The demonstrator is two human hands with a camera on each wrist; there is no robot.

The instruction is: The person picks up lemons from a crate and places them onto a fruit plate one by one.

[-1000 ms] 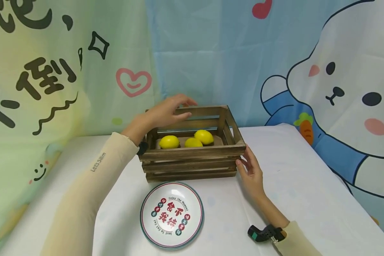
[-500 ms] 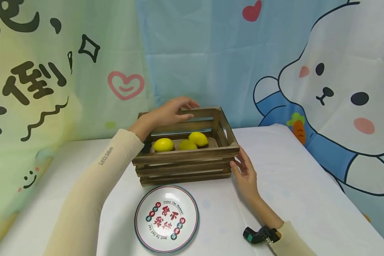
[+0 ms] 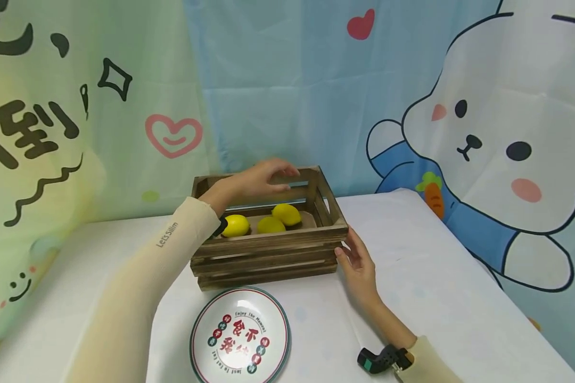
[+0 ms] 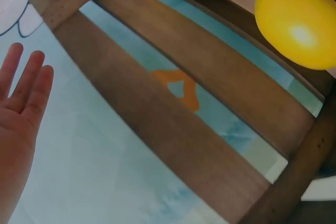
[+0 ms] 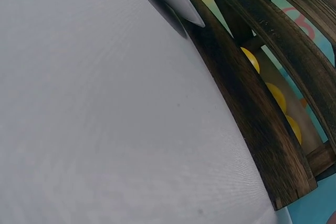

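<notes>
A brown slatted wooden crate stands on the white-covered table with three yellow lemons on its floor. My left hand is over the crate near its back rim, fingers extended and holding nothing. The left wrist view puts this hand outside the back slats, apart from the lemon. At the crate's front right corner, my right hand grips with the thumb on the front and the fingers round the right end. The right wrist view hides most of that grip.
A round white plate with red printing lies directly in front of the crate. Behind the table hangs a printed cloth backdrop. A black wrist strap is on my right wrist.
The head view has shifted, so the crate and plate appear further left and lower. My left forearm has come slightly rightward over the crate. The right hand keeps its place at the corner.
</notes>
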